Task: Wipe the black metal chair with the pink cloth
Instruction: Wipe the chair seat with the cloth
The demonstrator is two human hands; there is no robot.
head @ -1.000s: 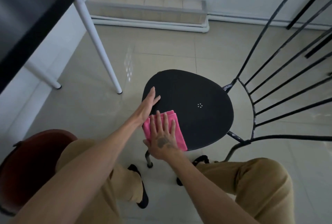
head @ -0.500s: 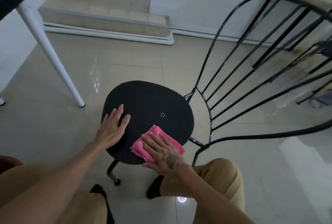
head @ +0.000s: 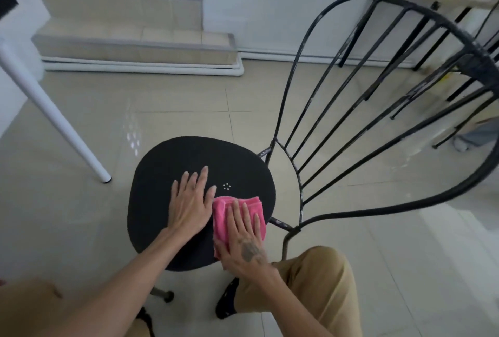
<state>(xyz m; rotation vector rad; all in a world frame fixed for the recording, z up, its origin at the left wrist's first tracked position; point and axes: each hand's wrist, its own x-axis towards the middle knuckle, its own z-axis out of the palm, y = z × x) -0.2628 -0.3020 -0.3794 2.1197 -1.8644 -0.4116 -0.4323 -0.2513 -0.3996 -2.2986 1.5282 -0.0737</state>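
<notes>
The black metal chair (head: 172,164) stands in front of me, its rounded seat facing up and its fan of thin bars rising to the right. A folded pink cloth (head: 221,218) lies on the right near part of the seat. My right hand (head: 244,236) presses flat on the cloth, fingers spread and pointing away from me. Beside it, my left hand (head: 190,203) rests flat on the bare seat, fingers apart, its thumb side touching the cloth's left edge.
A white table leg (head: 54,118) slants down to the tiled floor left of the chair. A tiled step (head: 135,45) with white pipes along its base runs at the back. More dark metal legs (head: 459,99) stand at the far right. My knees flank the seat's near edge.
The view has swung right and down. My right hand has turned the cloth so its fingers point away. My left hand has slid right across the seat until it touches the cloth.
</notes>
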